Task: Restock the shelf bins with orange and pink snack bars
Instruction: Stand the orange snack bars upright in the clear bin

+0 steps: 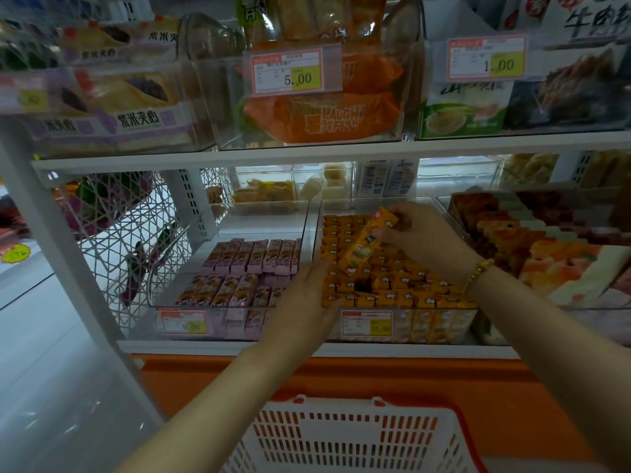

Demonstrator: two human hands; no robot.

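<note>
Orange snack bar (367, 242) is hanging tilted in my right grip (420, 233). My fingers and thumb are pinching its upper end, and I am holding it just above the right clear bin (433, 336). That bin is brimming with upright orange bars (409, 288), and one dark gap (363, 286) is showing among them. My left grip (307, 298) is lying flat with straight fingers, holding nothing and resting on the orange bars at the bin's left edge.

Beside it, the left clear bin (239, 213) is carrying a row of pink bars (252, 257) behind a front row of orange-brown bars (218, 290). Its price tag (184, 323) is showing 9.90. The tag on the right bin (367, 323) is looking like 15.80, though it is too blurred to be sure.

On the upper shelf, an orange bag (324, 117) is displaying "LAUGH!" under a tag reading 5.00 (288, 73), another tag (486, 59) is reading 1.00, and purple packs (136, 121) are bearing 紫米夹心. A white and orange basket (351, 435) is sitting below my arms.
</note>
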